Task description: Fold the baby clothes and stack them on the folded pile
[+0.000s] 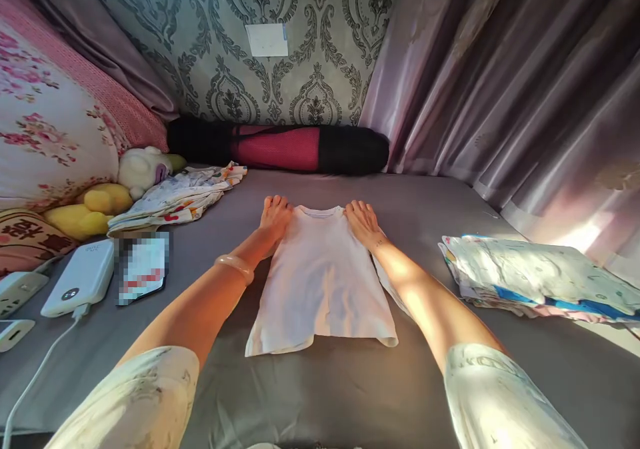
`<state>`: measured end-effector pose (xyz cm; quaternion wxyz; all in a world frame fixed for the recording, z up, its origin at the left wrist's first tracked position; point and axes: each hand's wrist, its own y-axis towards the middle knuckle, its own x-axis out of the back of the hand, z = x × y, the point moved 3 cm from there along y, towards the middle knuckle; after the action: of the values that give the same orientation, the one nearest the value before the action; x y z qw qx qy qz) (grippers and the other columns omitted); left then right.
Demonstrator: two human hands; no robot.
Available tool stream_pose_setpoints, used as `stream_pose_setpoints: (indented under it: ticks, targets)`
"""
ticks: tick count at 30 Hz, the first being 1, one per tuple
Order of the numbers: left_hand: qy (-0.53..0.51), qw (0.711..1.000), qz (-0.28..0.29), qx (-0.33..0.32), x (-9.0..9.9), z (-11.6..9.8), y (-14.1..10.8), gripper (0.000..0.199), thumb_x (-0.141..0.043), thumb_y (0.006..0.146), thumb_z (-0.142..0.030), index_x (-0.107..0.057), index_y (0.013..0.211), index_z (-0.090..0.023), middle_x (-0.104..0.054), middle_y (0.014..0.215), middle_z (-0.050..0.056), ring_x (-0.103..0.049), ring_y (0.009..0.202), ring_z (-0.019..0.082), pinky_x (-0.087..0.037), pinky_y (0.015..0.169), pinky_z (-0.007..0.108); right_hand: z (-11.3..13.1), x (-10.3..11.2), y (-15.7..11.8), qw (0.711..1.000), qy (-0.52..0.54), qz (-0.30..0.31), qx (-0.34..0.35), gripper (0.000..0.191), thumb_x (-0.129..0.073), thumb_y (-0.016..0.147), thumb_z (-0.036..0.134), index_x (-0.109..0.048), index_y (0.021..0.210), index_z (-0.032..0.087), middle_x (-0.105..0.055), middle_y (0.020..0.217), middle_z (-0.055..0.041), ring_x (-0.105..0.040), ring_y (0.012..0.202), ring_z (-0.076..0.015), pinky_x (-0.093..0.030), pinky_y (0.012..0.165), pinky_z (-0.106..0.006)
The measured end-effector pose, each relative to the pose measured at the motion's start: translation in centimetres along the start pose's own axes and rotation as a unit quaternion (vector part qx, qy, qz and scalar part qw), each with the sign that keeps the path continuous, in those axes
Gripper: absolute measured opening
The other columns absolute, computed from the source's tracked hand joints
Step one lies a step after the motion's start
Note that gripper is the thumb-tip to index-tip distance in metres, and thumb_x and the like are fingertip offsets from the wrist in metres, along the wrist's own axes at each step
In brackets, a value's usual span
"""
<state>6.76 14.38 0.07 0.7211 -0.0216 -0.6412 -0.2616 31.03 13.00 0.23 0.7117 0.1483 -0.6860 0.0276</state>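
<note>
A small white shirt [327, 276] lies face up on the grey bed sheet, its neckline at the far end and its hem towards me. My left hand [276, 217] is closed at the shirt's left shoulder, with a pale bangle [235, 267] on that wrist. At the opposite shoulder, beside the neckline, my right hand [363, 222] is closed on the fabric. The thumbs and the exact pinch are mostly hidden under the hands. Part of a sleeve shows below my right forearm.
Folded clothes [540, 272] are stacked at the right. To the left lie a patterned garment [180, 196], plush toys [143, 169], a phone [144, 267], a cabled power bank [83, 279] and a power strip [20, 292]. A black-and-red roll [277, 148] lies along the wall.
</note>
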Motion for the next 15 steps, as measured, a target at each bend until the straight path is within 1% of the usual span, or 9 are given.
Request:
stream_pose_setpoints:
  ticks: [3, 6, 10, 15]
  targets:
    - [-0.002, 0.997, -0.028, -0.075, -0.3, 1.5, 1.1, 0.035, -0.035, 0.092, -0.011, -0.068, 0.1, -0.018, -0.065, 0.103, 0.016, -0.05, 0.104, 0.029, -0.032, 0.095, 0.048, -0.9, -0.3, 0.9, 0.999, -0.019, 0.007, 0.027, 0.041, -0.024, 0.101, 0.025, -0.06, 0.118, 0.016, -0.059, 0.121, -0.017, -0.05, 0.116, -0.0322, -0.034, 0.098, -0.046]
    - [-0.019, 0.992, -0.029, -0.122, -0.7, 2.8, 2.2, 0.036, -0.033, 0.093, -0.012, -0.068, 0.101, -0.017, -0.066, 0.095, 0.017, -0.053, 0.099, 0.029, -0.032, 0.096, 0.048, -1.8, -0.5, 2.2, 0.998, -0.021, 0.015, 0.05, 0.04, -0.024, 0.101, 0.026, -0.06, 0.117, 0.017, -0.059, 0.12, -0.0161, -0.05, 0.115, -0.0306, -0.033, 0.099, -0.045]
    - [-0.038, 0.989, -0.009, -0.14, -1.7, 4.0, 3.7, 0.036, -0.034, 0.093, -0.013, -0.068, 0.103, -0.019, -0.068, 0.09, 0.015, -0.054, 0.095, 0.027, -0.032, 0.096, 0.047, -2.7, -1.0, 4.1, 0.997, -0.025, 0.034, 0.063, 0.039, -0.026, 0.101, 0.027, -0.059, 0.118, 0.019, -0.06, 0.12, -0.0152, -0.052, 0.114, -0.029, -0.034, 0.099, -0.044]
    - [-0.026, 0.989, 0.001, -0.143, -2.9, 5.0, 6.1, 0.037, -0.031, 0.095, -0.019, -0.067, 0.103, -0.018, -0.069, 0.093, 0.015, -0.054, 0.099, 0.027, -0.032, 0.098, 0.046, -3.6, -1.7, 6.4, 0.996, -0.039, 0.04, 0.07, 0.036, -0.028, 0.101, 0.029, -0.059, 0.118, 0.022, -0.06, 0.119, -0.0139, -0.054, 0.113, -0.0278, -0.035, 0.098, -0.043]
